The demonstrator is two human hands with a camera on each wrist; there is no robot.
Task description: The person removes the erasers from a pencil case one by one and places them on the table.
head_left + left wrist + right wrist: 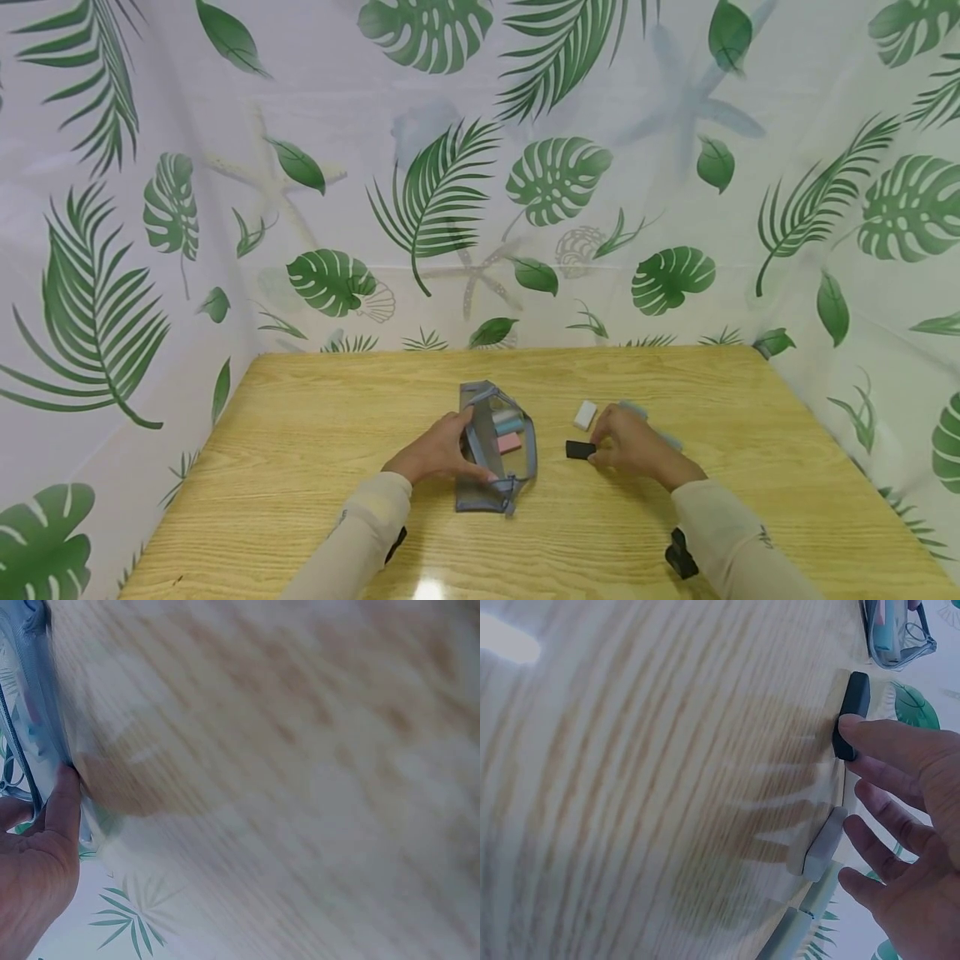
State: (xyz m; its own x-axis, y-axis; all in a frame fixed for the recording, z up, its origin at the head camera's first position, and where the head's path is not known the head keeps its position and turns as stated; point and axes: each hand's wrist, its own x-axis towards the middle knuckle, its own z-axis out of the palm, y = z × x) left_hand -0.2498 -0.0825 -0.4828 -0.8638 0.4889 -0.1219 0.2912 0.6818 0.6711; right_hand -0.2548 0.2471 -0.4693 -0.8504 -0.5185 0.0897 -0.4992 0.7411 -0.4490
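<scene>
My left hand (438, 450) grips a translucent pouch (480, 502) with grey-blue trim, thumb and fingers spread along its side so its mouth gapes to the right. Inside lie a pink block (508, 442) and a light blue one (508, 426). In the left wrist view the same pouch (34, 682) shows at the left edge, with fingers at its border. My right hand (633, 446) pinches a black eraser (579, 450) by its right end, right of the pouch. The right wrist view shows the thumb on the black eraser (857, 694), other fingers spread.
A white block (585, 415) lies just behind the black eraser. Pale blue-green pieces (667, 440) lie partly behind the right hand. Close to the right fingertips is a light grey block (825, 844). Leaf-patterned cloth (480, 250) walls the wooden table (315, 400).
</scene>
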